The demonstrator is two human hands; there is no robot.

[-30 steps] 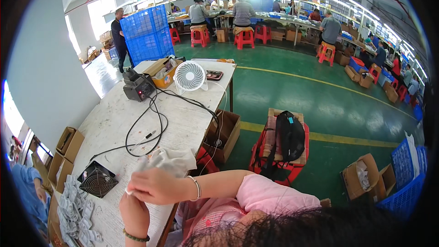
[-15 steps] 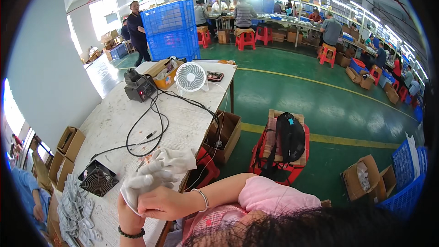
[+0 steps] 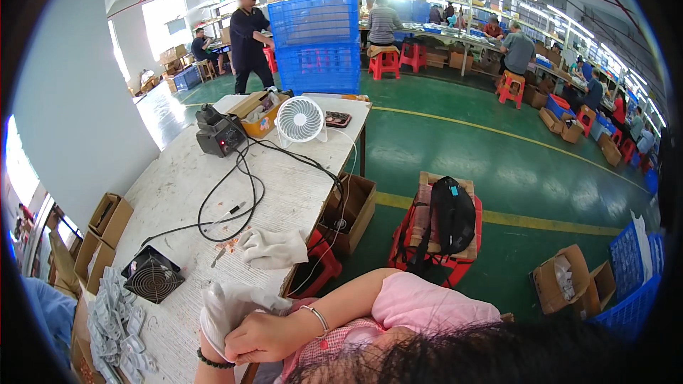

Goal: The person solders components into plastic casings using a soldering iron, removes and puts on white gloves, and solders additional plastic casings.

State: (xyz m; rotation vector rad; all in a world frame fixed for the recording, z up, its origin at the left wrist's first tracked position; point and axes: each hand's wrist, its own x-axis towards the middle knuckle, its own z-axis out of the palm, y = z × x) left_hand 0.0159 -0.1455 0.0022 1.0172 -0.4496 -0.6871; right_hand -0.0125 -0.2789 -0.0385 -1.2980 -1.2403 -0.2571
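A white work glove [image 3: 219, 313] covers my left hand [image 3: 242, 304], whose fingers stretch to the right over the table edge and hold nothing. My bare right hand [image 3: 260, 336] is closed on the glove's cuff at the left wrist. A dark bead bracelet is on the left wrist, a silver bangle on the right. A second white glove [image 3: 274, 249] lies flat on the worn white table [image 3: 185, 188], just beyond my hands. Near it rests a thin metal tool [image 3: 218, 257] among reddish scraps.
On the table are a black fan [image 3: 152, 275], a pile of grey-white parts [image 3: 117, 320], a black soldering-station-like box [image 3: 219, 131] with looped cables, a white fan [image 3: 300, 121] and a phone [image 3: 338, 119]. A stool with a black bag [image 3: 452, 213] stands right. A person moves stacked blue crates [image 3: 316, 43].
My hands have drawn down and slightly right, away from the glove on the table. Behind the table, the person and blue crates have shifted right.
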